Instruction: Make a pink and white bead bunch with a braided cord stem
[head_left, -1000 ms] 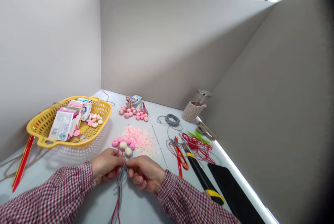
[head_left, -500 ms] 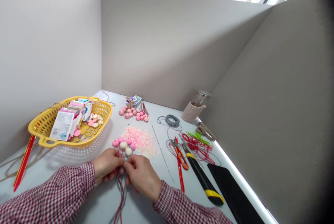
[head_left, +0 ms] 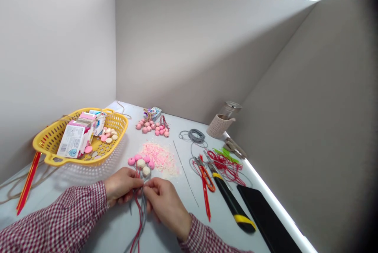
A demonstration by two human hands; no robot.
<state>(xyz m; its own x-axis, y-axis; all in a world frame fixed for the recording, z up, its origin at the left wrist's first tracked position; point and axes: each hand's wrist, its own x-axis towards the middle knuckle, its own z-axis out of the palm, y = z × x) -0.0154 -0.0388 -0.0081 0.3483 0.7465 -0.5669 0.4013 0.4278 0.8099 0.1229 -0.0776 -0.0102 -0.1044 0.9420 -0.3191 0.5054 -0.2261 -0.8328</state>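
Observation:
My left hand (head_left: pixel 124 185) is closed in a pinch around red and grey cords (head_left: pixel 139 215), which hang down toward the table's front edge. Close beside it, my right hand (head_left: pixel 165 200) pinches the grey strands between thumb and forefinger. Just beyond my fingertips, pink beads (head_left: pixel 138 158) and white beads (head_left: pixel 145 171) sit in a cluster, and the cords run up to them. Exactly how the cords cross between my fingers is hidden.
Pink and white shavings (head_left: pixel 159 157) lie behind the beads. A yellow basket (head_left: pixel 51 158) with boxes stands left. At right lie orange-handled scissors (head_left: pixel 209 180), a black-and-yellow knife (head_left: pixel 233 202), tangled red cord (head_left: pixel 226 164), a grey cord coil (head_left: pixel 196 135) and a glass jar (head_left: pixel 220 123).
My right hand has shifted slightly right and down, drawing a little away from my left. My left hand stays nearly in place. The view has tilted slightly.

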